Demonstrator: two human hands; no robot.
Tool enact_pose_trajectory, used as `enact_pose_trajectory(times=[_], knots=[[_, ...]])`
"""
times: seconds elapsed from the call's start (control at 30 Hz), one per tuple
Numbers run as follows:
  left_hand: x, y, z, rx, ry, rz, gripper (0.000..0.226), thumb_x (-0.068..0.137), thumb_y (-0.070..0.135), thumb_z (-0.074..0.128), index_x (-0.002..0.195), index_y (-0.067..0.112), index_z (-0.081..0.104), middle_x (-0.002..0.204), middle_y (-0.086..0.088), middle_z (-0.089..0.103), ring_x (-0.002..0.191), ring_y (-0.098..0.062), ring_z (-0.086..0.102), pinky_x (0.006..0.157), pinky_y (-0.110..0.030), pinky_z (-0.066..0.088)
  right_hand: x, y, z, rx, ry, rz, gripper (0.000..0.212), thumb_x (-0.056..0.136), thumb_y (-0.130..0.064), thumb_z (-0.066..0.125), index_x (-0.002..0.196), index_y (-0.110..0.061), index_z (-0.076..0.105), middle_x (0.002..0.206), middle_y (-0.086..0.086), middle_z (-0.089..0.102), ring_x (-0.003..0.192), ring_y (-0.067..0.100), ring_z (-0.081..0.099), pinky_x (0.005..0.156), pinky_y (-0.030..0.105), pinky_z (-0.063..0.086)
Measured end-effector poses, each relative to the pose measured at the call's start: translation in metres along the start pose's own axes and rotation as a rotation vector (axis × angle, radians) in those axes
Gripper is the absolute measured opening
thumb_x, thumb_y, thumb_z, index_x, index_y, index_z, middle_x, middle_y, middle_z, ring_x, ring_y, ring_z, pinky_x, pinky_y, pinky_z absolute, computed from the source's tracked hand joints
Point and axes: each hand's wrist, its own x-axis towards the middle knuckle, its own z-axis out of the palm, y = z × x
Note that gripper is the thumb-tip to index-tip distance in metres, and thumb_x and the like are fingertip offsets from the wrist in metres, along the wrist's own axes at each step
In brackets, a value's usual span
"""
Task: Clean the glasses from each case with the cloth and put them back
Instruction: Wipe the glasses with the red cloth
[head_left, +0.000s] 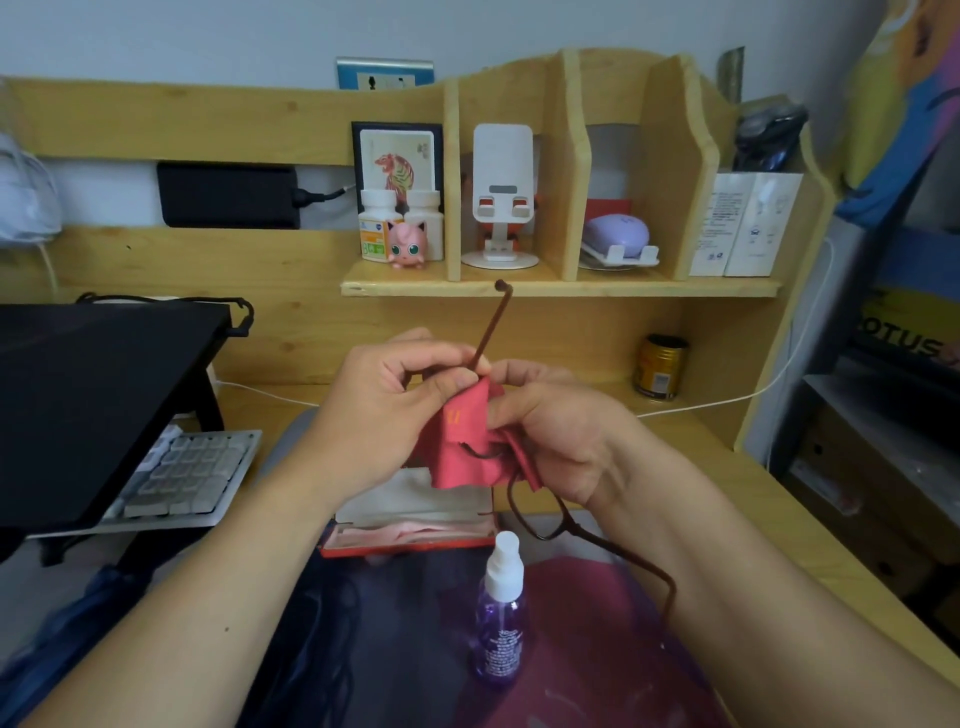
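1. Nearest, at about 6 o'clock on the tabletop (737, 467), stands a purple spray bottle (501, 608) with a white cap, upright, just in front of the open case.
2. Just beyond it, at 6 to 7 o'clock from the hands, lies the open red glasses case (410, 525), its pale lining showing, with no glasses in it.
3. The brown-framed glasses (540, 512) are held up above the case at the picture's centre, between both hands. One temple arm points to 12 o'clock and the other trails to 5 o'clock, past the right wrist.
4. The left hand (384, 410) has its fingers curled and pinching the red cloth (467, 447) around the upper lens. The right hand (556, 431) has its fingers clamped on the cloth and frame from the other side.
5. As I judge it, the frame is light, thin and easily bent, and the lenses are slippery and scratch easily. It is best held by the rim or bridge, with the soft cloth doing the rubbing, not by the long temples.
6. Farther off, at 9 o'clock, is a keyboard (192, 473) under a black stand. At 12 o'clock is a wooden shelf (561, 286) with bottles and a phone holder.
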Motion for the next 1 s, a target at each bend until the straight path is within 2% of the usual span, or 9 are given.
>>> enact_pose_trajectory(times=[0.07, 0.2, 0.33, 0.5, 0.6, 0.67, 0.77, 0.9, 1.0], knots=[[0.001, 0.000, -0.002, -0.005, 0.007, 0.011, 0.018, 0.087, 0.014, 0.073, 0.092, 0.031, 0.077, 0.091, -0.008, 0.069, 0.089, -0.013, 0.067, 0.087, -0.025, 0.052, 0.000, 0.000, 0.000, 0.025, 0.022, -0.014, 0.029, 0.086, 0.019, 0.054, 0.096, -0.007, 0.063, 0.072, 0.012, 0.064, 0.053, 0.018, 0.062, 0.047, 0.027, 0.055], [0.000, 0.003, -0.003, 0.011, 0.032, 0.026, 0.031, 0.089, 0.000, 0.069, 0.092, 0.030, 0.076, 0.091, -0.008, 0.070, 0.088, -0.006, 0.065, 0.087, -0.020, 0.050, 0.000, 0.003, 0.003, 0.122, 0.003, -0.039, 0.031, 0.086, 0.016, 0.054, 0.108, -0.003, 0.065, 0.079, 0.016, 0.069, 0.055, 0.017, 0.067, 0.054, 0.029, 0.059], [0.000, 0.001, -0.006, -0.014, 0.036, 0.023, 0.026, 0.090, 0.001, 0.068, 0.096, 0.025, 0.077, 0.091, 0.002, 0.071, 0.093, -0.013, 0.067, 0.091, -0.027, 0.053, -0.001, 0.002, 0.005, 0.158, -0.030, -0.041, 0.025, 0.089, 0.010, 0.057, 0.109, -0.002, 0.067, 0.086, 0.016, 0.070, 0.062, 0.018, 0.070, 0.056, 0.030, 0.059], [0.001, 0.006, -0.010, -0.069, 0.052, 0.056, 0.017, 0.088, 0.010, 0.066, 0.096, 0.023, 0.073, 0.095, 0.015, 0.073, 0.095, -0.003, 0.067, 0.087, -0.017, 0.051, -0.007, -0.012, -0.011, -0.072, -0.184, 0.001, 0.037, 0.083, 0.013, 0.061, 0.120, 0.007, 0.061, 0.091, 0.013, 0.072, 0.074, 0.022, 0.071, 0.067, 0.036, 0.060], [0.001, 0.008, -0.010, -0.041, 0.019, 0.084, 0.017, 0.087, 0.013, 0.066, 0.094, 0.025, 0.074, 0.095, 0.013, 0.072, 0.095, -0.003, 0.067, 0.086, -0.017, 0.050, -0.009, -0.015, -0.015, -0.157, -0.268, 0.040, 0.036, 0.079, 0.019, 0.062, 0.111, 0.002, 0.063, 0.091, 0.014, 0.072, 0.076, 0.022, 0.071, 0.075, 0.036, 0.060], [0.000, 0.008, -0.007, -0.025, -0.023, 0.079, 0.016, 0.085, 0.015, 0.067, 0.093, 0.027, 0.075, 0.094, 0.010, 0.072, 0.094, -0.005, 0.067, 0.086, -0.016, 0.049, -0.008, -0.013, -0.017, -0.179, -0.285, 0.071, 0.048, 0.077, 0.024, 0.061, 0.119, 0.002, 0.060, 0.094, 0.017, 0.068, 0.079, 0.025, 0.068, 0.078, 0.037, 0.059], [-0.002, 0.006, 0.001, -0.064, -0.078, 0.062, 0.012, 0.084, 0.017, 0.069, 0.093, 0.020, 0.076, 0.093, 0.005, 0.074, 0.093, -0.008, 0.069, 0.085, -0.019, 0.050, -0.007, -0.009, -0.014, -0.185, -0.320, 0.053, 0.051, 0.074, 0.027, 0.057, 0.119, 0.003, 0.060, 0.088, 0.016, 0.067, 0.075, 0.023, 0.068, 0.073, 0.035, 0.058], [-0.004, 0.004, 0.009, -0.058, -0.076, 0.056, 0.013, 0.084, 0.017, 0.070, 0.094, 0.020, 0.076, 0.093, 0.005, 0.073, 0.092, -0.008, 0.069, 0.087, -0.020, 0.051, -0.006, -0.007, -0.008, -0.147, -0.166, -0.034, 0.040, 0.078, 0.032, 0.047, 0.091, -0.002, 0.063, 0.066, 0.007, 0.064, 0.056, 0.015, 0.063, 0.054, 0.027, 0.055], [-0.001, 0.002, 0.003, -0.027, -0.012, 0.078, 0.016, 0.086, 0.013, 0.072, 0.092, 0.028, 0.075, 0.093, 0.010, 0.073, 0.093, -0.006, 0.068, 0.087, -0.019, 0.049, -0.004, -0.006, -0.004, -0.034, -0.066, -0.036, 0.037, 0.083, 0.024, 0.053, 0.090, -0.009, 0.067, 0.070, 0.011, 0.066, 0.052, 0.017, 0.065, 0.047, 0.026, 0.055]])
